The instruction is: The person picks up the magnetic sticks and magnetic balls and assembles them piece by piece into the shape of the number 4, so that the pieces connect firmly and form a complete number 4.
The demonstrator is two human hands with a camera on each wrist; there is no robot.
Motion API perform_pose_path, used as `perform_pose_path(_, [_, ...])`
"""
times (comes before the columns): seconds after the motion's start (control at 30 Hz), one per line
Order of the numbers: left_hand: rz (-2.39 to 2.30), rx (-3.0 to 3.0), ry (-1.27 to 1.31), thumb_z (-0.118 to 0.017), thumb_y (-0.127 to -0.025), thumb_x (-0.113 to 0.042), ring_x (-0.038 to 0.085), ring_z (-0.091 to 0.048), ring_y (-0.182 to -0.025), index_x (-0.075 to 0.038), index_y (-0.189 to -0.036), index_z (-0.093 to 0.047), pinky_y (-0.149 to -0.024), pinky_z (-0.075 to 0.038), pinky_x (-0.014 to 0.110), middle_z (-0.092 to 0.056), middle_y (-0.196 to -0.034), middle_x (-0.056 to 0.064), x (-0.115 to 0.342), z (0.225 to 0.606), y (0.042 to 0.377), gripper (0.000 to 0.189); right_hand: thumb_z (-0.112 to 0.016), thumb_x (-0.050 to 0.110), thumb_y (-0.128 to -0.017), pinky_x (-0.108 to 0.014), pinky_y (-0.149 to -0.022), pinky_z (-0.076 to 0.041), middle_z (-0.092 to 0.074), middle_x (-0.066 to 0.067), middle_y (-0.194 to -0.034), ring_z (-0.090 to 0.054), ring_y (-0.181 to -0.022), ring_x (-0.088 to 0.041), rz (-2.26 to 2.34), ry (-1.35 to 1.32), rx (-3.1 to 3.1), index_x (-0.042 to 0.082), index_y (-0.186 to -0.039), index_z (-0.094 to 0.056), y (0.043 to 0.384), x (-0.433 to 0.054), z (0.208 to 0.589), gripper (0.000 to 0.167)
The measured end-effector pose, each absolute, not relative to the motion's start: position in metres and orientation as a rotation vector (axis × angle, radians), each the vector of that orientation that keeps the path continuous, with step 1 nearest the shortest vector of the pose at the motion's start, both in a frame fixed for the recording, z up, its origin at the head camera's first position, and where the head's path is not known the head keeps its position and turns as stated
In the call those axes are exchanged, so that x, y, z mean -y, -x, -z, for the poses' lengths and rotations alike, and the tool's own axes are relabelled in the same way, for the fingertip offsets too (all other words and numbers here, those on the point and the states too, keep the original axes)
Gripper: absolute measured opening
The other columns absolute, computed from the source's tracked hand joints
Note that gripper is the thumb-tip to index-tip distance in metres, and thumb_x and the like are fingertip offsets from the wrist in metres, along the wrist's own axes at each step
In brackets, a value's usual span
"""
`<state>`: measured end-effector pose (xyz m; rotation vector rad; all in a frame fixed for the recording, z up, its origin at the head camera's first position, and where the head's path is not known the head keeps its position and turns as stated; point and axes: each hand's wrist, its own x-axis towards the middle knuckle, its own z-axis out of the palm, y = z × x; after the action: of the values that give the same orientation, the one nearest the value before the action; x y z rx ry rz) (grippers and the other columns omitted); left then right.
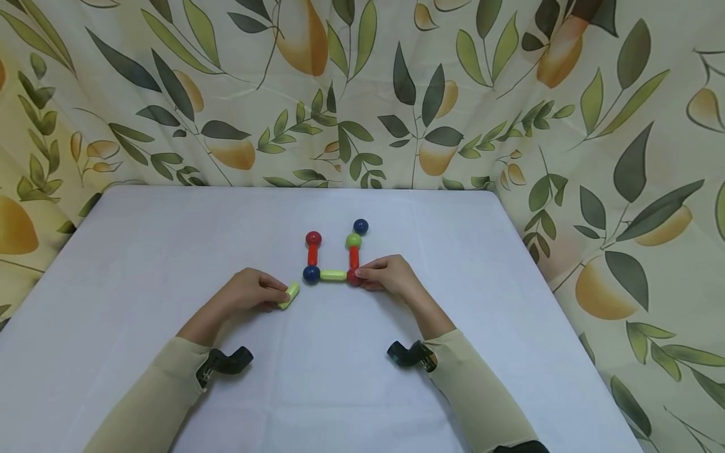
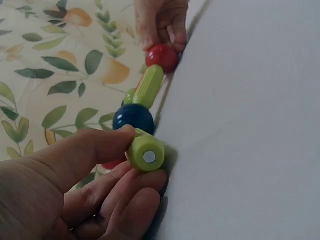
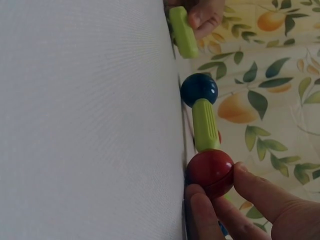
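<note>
Thumb and fingers of my left hand (image 1: 252,290) pinch a loose yellow-green magnetic rod (image 2: 146,151), whose near end shows a round silvery magnet. My right hand (image 1: 389,277) grips a red ball (image 3: 210,172) at the right corner of a U-shaped build. From that ball a second yellow-green rod (image 1: 333,275) runs left to a blue ball (image 1: 311,274). A red rod (image 1: 313,255) leads from the blue ball back to another red ball (image 1: 313,238). Behind the gripped ball, a red rod (image 1: 354,257) reaches a green ball (image 1: 354,240). The held rod is apart from the blue ball.
A second dark blue ball (image 1: 360,226) sits against or very near the green ball at the back. White cloth covers the table (image 1: 170,233). Behind and to the right hangs a leaf-and-fruit patterned curtain (image 1: 351,100). Dark wrist cameras (image 1: 226,362) stick out from both sleeves.
</note>
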<state>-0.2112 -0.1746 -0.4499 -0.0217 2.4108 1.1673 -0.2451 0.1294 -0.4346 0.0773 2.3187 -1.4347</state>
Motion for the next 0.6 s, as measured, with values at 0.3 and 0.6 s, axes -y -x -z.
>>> perform_pose_path(0.3, [-1.320,-2.276,0.048,-0.075,-0.087,-0.023,0.011,-0.067,-0.071,0.003,-0.113,-0.071,-0.069,-0.058,0.027,-0.072,-0.087,0.007,0.154,0.454,0.204,0.037,-0.075,0.021,-0.088,-0.025,-0.072,-0.058,-0.075,-0.012,-0.097,-0.070,-0.074,-0.011,1.419,-0.062,-2.325,0.000,-0.106,-0.075,0.245,-0.130,0.434,0.027])
perform_pose_path(0.6, [-1.364,-2.266,0.112,-0.075,-0.086,-0.023,0.012,-0.068,-0.067,0.000,-0.108,-0.073,-0.066,-0.058,0.026,-0.073,-0.084,0.007,0.127,0.456,0.198,0.032,-0.075,0.021,-0.088,-0.025,-0.072,-0.058,-0.074,-0.012,-0.096,-0.070,-0.073,-0.011,1.421,-0.056,-2.327,-0.001,-0.106,-0.074,0.246,-0.131,0.435,0.028])
